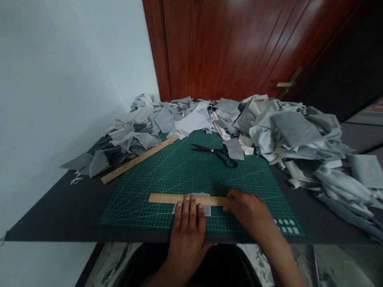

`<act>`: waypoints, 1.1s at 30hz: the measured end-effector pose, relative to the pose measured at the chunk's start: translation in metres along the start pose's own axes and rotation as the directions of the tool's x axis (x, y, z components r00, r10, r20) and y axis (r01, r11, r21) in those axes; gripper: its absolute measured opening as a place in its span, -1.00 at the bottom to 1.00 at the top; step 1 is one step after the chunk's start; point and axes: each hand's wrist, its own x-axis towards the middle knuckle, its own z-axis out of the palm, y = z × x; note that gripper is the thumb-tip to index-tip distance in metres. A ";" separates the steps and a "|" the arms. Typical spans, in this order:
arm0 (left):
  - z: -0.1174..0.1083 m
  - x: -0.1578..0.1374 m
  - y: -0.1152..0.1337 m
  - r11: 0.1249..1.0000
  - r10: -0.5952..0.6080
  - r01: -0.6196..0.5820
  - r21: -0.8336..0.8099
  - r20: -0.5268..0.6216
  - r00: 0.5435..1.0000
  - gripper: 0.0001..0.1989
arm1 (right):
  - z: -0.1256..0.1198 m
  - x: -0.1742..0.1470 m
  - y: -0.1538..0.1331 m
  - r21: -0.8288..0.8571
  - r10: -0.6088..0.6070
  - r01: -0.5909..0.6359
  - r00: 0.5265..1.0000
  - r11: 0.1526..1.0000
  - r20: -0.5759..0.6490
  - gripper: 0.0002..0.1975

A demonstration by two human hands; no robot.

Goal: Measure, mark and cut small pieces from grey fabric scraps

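A wooden ruler lies crosswise over a small piece of light grey fabric near the front of the green cutting mat. My left hand rests flat, fingers stretched, with its fingertips on the ruler and the fabric. The ruler's right end is pinched between the thumb and fingers of my right hand. Part of the fabric is hidden under the ruler and my left fingers. Beyond them, black scissors lie on the mat, blades slightly apart and pointing left.
A second wooden ruler lies slanted across the mat's left edge. Heaps of grey and cream fabric scraps line the back and right of the dark table. A white wall bounds the left, and a wooden door stands behind.
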 end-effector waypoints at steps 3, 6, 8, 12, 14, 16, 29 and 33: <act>0.000 0.000 0.000 1.000 0.002 -0.002 0.001 -0.005 1.000 -0.07 | 0.001 -0.002 0.003 0.002 0.000 0.000 1.000 1.000 -0.017 -0.91; -0.001 0.000 0.000 1.000 0.010 -0.010 0.009 -0.009 1.000 -0.07 | 0.005 -0.002 0.007 0.003 -0.009 0.009 0.999 1.000 -0.046 -0.91; -0.002 0.000 0.000 1.000 0.013 -0.013 0.011 0.002 1.000 -0.06 | 0.006 -0.002 0.007 -0.003 -0.019 0.019 0.998 1.000 -0.059 -0.90; -0.002 0.000 0.000 1.000 0.012 -0.012 0.008 0.034 0.999 -0.07 | 0.004 -0.002 0.005 -0.032 -0.001 0.000 1.000 0.999 -0.031 -0.90; -0.002 -0.001 0.000 1.000 0.009 -0.010 0.008 0.038 0.999 -0.08 | 0.002 -0.002 0.003 -0.032 0.016 -0.016 1.000 0.999 -0.009 -0.90; -0.002 -0.001 0.001 1.000 0.005 -0.005 0.004 0.034 0.999 -0.08 | 0.001 -0.002 0.003 -0.024 0.018 -0.018 1.000 1.000 0.006 -0.90; -0.001 0.000 0.000 1.000 0.015 -0.015 0.019 0.018 1.000 -0.05 | 0.001 -0.003 0.024 0.044 0.032 -0.034 0.998 0.998 0.046 -0.83; 0.000 0.000 0.000 1.000 0.014 -0.014 0.027 0.023 1.000 -0.06 | -0.001 -0.002 0.044 0.023 0.090 -0.092 0.993 0.996 0.077 -0.72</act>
